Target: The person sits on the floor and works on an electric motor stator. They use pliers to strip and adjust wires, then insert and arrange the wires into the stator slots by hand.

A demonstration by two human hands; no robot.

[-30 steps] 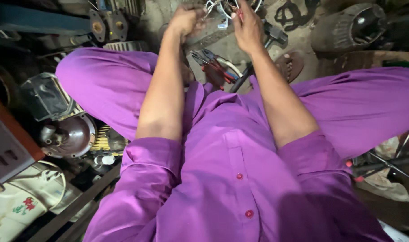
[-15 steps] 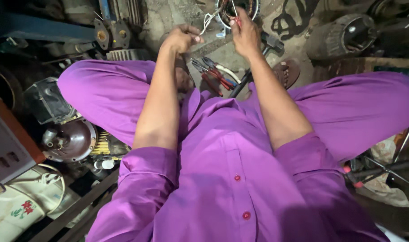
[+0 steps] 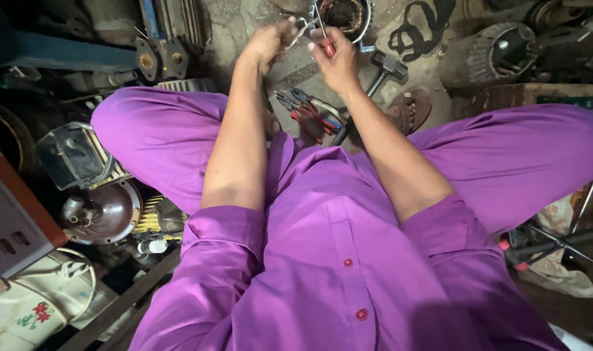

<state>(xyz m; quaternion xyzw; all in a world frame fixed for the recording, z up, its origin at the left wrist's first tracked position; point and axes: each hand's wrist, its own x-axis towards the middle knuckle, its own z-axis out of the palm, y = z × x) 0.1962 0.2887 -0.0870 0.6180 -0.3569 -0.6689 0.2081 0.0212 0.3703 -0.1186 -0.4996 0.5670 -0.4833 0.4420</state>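
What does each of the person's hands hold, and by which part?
The right hand grips a screwdriver by its red handle, shaft pointing at the round motor stator. The left hand pinches thin wires near their ends.

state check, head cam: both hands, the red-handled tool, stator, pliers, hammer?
left hand: closed on thin wires
right hand: gripping red-handled tool, tip toward stator
stator: on floor, open side up
pliers: lying loose on floor
hammer: lying on floor, unheld
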